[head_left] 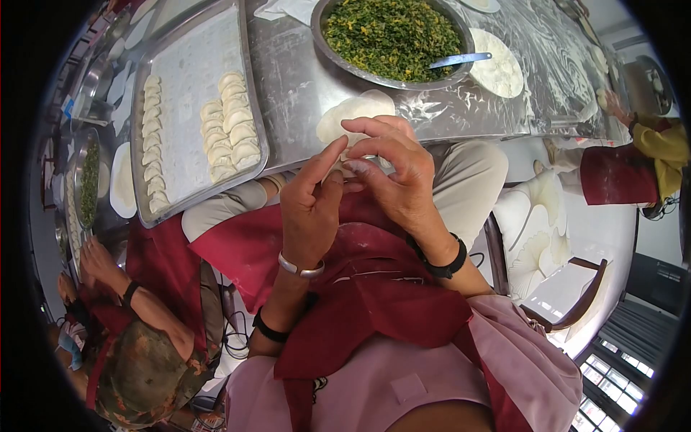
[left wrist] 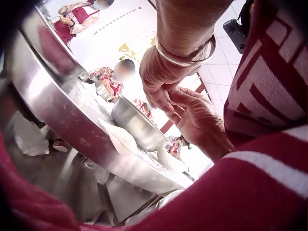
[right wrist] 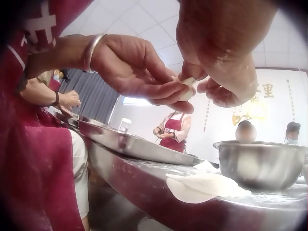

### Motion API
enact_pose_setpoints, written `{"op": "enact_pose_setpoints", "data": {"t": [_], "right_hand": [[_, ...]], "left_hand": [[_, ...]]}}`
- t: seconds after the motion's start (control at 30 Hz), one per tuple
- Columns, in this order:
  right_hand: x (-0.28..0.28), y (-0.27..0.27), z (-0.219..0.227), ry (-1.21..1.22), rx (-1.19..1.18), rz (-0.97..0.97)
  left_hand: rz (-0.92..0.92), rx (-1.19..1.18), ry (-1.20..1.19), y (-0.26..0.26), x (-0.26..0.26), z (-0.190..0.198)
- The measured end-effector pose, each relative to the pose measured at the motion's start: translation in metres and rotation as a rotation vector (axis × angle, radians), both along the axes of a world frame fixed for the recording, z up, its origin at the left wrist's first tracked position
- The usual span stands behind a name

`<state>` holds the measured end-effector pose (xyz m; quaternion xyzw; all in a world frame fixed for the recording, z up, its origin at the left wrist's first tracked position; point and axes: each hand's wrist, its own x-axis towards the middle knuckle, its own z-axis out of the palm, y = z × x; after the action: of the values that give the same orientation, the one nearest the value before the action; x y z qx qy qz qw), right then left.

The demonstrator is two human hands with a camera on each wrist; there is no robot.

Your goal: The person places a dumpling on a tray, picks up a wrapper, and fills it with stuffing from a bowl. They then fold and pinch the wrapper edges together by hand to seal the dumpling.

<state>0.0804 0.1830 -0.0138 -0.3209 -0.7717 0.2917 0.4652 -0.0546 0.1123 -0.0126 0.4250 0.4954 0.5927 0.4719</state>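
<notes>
Both hands meet over the apron, close to the table edge, around a small pale dumpling. Its folded white edge shows between the fingertips in the right wrist view; in the head view the fingers mostly hide it. My left hand, with a silver bangle at the wrist, pinches it between thumb and fingers. From the other side my right hand pinches its edge with curled fingers. Just beyond the hands, flat round dough wrappers lie overlapped at the table edge.
A steel bowl of chopped green filling stands behind the wrappers, a spatula resting in it. Left of it, a metal tray carries rows of dumplings. Another person's arm is at left; a white wrapper stack lies right.
</notes>
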Motion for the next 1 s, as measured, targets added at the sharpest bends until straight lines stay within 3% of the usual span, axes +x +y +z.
{"op": "enact_pose_setpoints", "data": {"t": [0.3, 0.6, 0.8, 1.0], "right_hand": [[-0.002, 0.001, 0.002, -0.042, 0.050, 0.088], [-0.004, -0.004, -0.001, 0.080, -0.186, 0.132], [-0.004, -0.003, 0.005, -0.030, -0.034, 0.151], [-0.007, -0.010, 0.003, 0.066, -0.197, 0.125]], "left_hand": [[-0.032, 0.026, -0.005, -0.003, -0.005, -0.004], [-0.058, 0.033, 0.021, -0.005, -0.008, -0.003], [-0.060, -0.026, 0.028, -0.007, -0.010, 0.002], [-0.042, -0.026, -0.004, -0.009, -0.011, 0.002]]}}
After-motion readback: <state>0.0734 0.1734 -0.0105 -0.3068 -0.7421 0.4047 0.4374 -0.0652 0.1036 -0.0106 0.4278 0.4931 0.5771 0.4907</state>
